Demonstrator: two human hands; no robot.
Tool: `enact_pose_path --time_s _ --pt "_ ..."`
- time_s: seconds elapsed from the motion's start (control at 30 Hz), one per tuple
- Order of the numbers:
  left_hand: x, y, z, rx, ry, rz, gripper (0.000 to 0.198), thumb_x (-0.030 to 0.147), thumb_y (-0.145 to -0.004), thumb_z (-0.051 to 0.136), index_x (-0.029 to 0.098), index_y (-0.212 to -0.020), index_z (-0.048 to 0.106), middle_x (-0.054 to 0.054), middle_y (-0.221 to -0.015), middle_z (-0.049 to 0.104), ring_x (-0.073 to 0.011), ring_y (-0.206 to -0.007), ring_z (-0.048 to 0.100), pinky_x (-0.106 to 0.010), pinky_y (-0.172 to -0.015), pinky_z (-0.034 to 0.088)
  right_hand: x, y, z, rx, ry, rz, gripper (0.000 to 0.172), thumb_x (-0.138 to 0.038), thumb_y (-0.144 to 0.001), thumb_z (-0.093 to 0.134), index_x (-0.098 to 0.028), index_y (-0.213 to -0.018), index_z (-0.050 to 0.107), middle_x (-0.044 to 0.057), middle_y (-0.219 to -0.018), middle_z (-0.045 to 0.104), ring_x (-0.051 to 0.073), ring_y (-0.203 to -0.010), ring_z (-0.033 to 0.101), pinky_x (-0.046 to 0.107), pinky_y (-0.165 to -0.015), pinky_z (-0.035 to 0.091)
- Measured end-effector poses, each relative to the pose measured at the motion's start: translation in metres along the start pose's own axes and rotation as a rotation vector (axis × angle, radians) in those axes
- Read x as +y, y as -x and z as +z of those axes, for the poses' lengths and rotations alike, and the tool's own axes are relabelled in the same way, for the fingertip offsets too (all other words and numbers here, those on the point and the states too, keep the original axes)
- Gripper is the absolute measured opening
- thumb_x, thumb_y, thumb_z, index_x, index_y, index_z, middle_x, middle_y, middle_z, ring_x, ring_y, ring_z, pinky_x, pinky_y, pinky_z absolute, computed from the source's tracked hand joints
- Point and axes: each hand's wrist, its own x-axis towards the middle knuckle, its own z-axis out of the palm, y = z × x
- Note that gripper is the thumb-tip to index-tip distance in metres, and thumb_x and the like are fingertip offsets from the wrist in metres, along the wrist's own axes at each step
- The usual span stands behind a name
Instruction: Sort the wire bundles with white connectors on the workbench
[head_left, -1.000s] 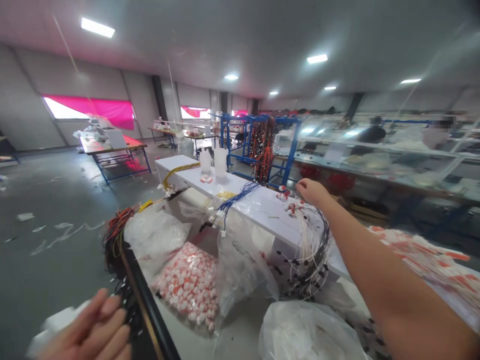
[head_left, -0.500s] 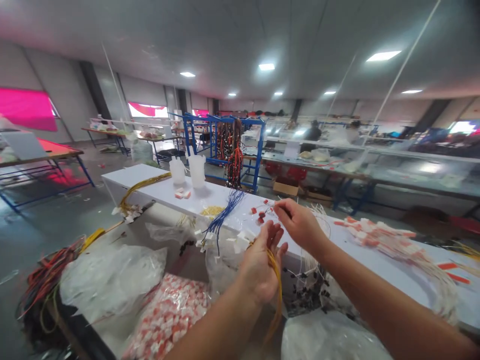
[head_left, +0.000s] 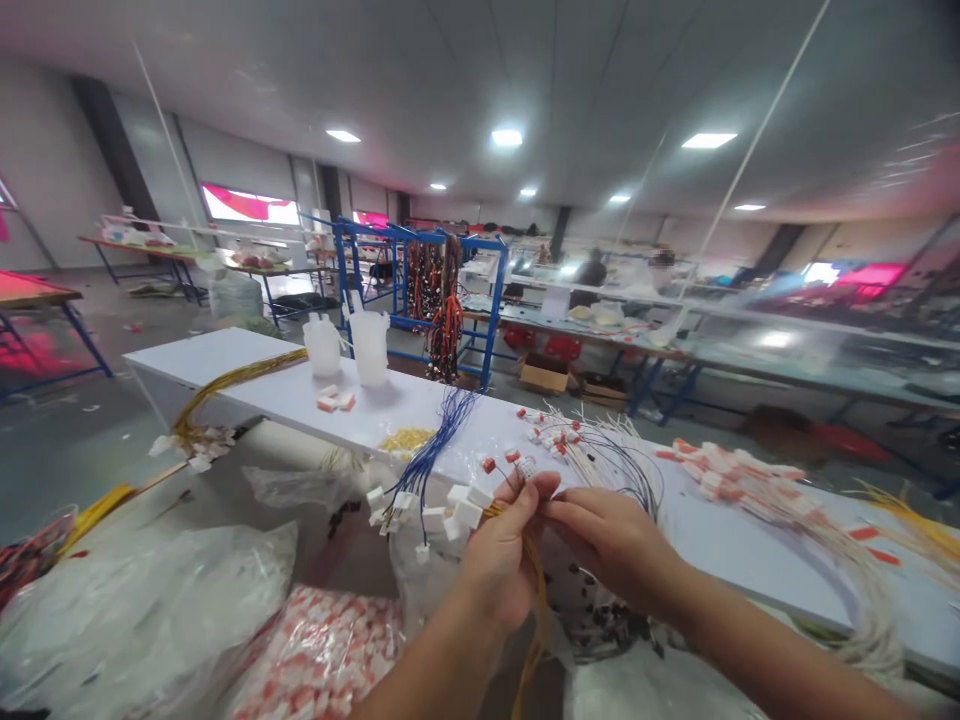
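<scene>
My left hand (head_left: 499, 555) holds a bundle of yellow wires (head_left: 534, 600) that hangs down below it, with white connectors (head_left: 459, 512) at its top. My right hand (head_left: 607, 535) meets the left one, fingertips pinching a small connector (head_left: 526, 467) on a thin wire. Just beyond the hands, on the long white table (head_left: 285, 385), lies a bundle of white wires with red-and-white connectors (head_left: 559, 438). A blue wire bundle (head_left: 431, 450) droops over the table's near edge to the left.
Two white plastic jugs (head_left: 352, 345) and a yellow wire harness (head_left: 225, 385) sit further left on the table. Plastic bags (head_left: 150, 610), one filled with red-and-white parts (head_left: 319, 650), lie below. A blue rack with hanging wires (head_left: 442, 300) and people at far benches stand behind.
My left hand came up from the lower left with the yellow wires. My right hand drew back from the table and joined it. The view swung right.
</scene>
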Motion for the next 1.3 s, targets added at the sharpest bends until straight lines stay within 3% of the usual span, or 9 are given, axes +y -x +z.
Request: enact_pose_path --time_s 0.13,0.27,0.4,0.63,0.8,0.9,0.97,1.1,1.3 --pt "0.005 -0.007 -0.005 0.098 0.072 -0.033 0.016 0.012 -0.082 0.065 0.015 -0.097 0.062 -0.009 -0.100 0.068 -0.0164 -0.092 0.065 -0.027 -0.083 0.052 0.034 -0.019 -0.023 -0.069 -0.131 0.013 0.023 -0.034 -0.093 0.047 -0.022 -0.090 0.067 0.004 -0.087 0.069 0.016 -0.081 0.059 0.030 -0.076 0.044" --pt "0.008 -0.013 -0.011 0.083 0.138 -0.014 0.011 0.013 -0.086 0.059 0.018 -0.096 0.060 0.001 -0.080 0.063 -0.0031 -0.049 0.051 -0.024 -0.066 0.051 0.099 -0.046 -0.034 -0.038 0.060 0.479 0.027 -0.039 -0.090 0.047 -0.023 -0.095 0.068 0.004 -0.095 0.070 0.017 -0.086 0.062 0.029 -0.075 0.046" --pt "0.007 -0.017 -0.014 0.005 0.122 -0.033 0.017 0.020 -0.086 0.062 0.018 -0.103 0.060 0.008 -0.060 0.044 0.0016 -0.035 0.019 -0.015 -0.041 0.029 0.144 -0.064 -0.011 -0.330 0.271 0.643 0.030 -0.036 -0.084 0.049 -0.022 -0.100 0.070 0.007 -0.100 0.069 0.020 -0.091 0.062 0.029 -0.078 0.046" --pt "0.004 -0.019 -0.016 0.004 0.044 -0.124 0.028 0.038 -0.090 0.056 0.014 -0.103 0.061 0.010 -0.048 0.023 -0.0013 -0.035 0.012 -0.019 -0.038 0.015 0.166 -0.067 0.021 -0.396 0.291 0.735 0.029 -0.041 -0.076 0.056 -0.018 -0.075 0.074 0.014 -0.087 0.069 0.027 -0.087 0.062 0.033 -0.072 0.045" --pt "0.002 -0.024 -0.013 0.026 0.008 -0.068 0.028 0.038 -0.084 0.064 0.016 -0.102 0.062 0.010 -0.043 0.026 -0.0021 -0.034 0.014 -0.018 -0.037 0.018 0.156 -0.069 -0.002 -0.213 0.202 0.747 0.031 -0.038 -0.087 0.044 -0.020 -0.087 0.070 0.006 -0.086 0.070 0.018 -0.081 0.062 0.027 -0.069 0.042" --pt "0.000 -0.027 -0.006 0.068 0.011 -0.073 0.030 0.035 -0.085 0.064 0.016 -0.108 0.062 0.005 -0.057 0.053 -0.0033 -0.040 0.038 -0.018 -0.043 0.032 0.120 -0.064 -0.017 -0.072 0.047 0.710 0.039 -0.046 -0.093 0.034 -0.021 -0.096 0.063 0.001 -0.081 0.069 0.013 -0.071 0.060 0.024 -0.064 0.042" --pt "-0.002 -0.027 0.000 0.087 0.013 -0.091 0.030 0.033 -0.086 0.064 0.016 -0.110 0.063 -0.003 -0.090 0.067 -0.0085 -0.069 0.061 -0.019 -0.057 0.046 0.085 -0.057 -0.024 -0.011 -0.089 0.613 0.036 -0.049 -0.093 0.037 -0.022 -0.094 0.061 -0.001 -0.076 0.067 0.012 -0.066 0.057 0.023 -0.062 0.040" --pt "-0.003 -0.020 0.010 -0.059 0.055 -0.056 0.026 0.030 -0.090 0.057 0.017 -0.112 0.063 -0.008 -0.126 0.059 -0.0164 -0.116 0.054 -0.026 -0.092 0.047 0.025 -0.036 -0.029 -0.158 -0.171 0.295 0.032 -0.044 -0.094 0.041 -0.023 -0.084 0.062 -0.001 -0.079 0.066 0.013 -0.071 0.056 0.025 -0.064 0.037" --pt "0.015 0.007 0.023 -0.047 0.062 0.129 0.021 0.032 -0.093 0.051 0.018 -0.087 0.066 -0.001 -0.063 0.060 -0.0178 -0.094 0.064 -0.033 -0.094 0.047 0.038 0.013 -0.006 -0.108 -0.093 0.097 0.044 -0.042 -0.089 0.055 -0.027 -0.130 0.047 0.003 -0.092 0.067 0.016 -0.081 0.058 0.031 -0.078 0.040"
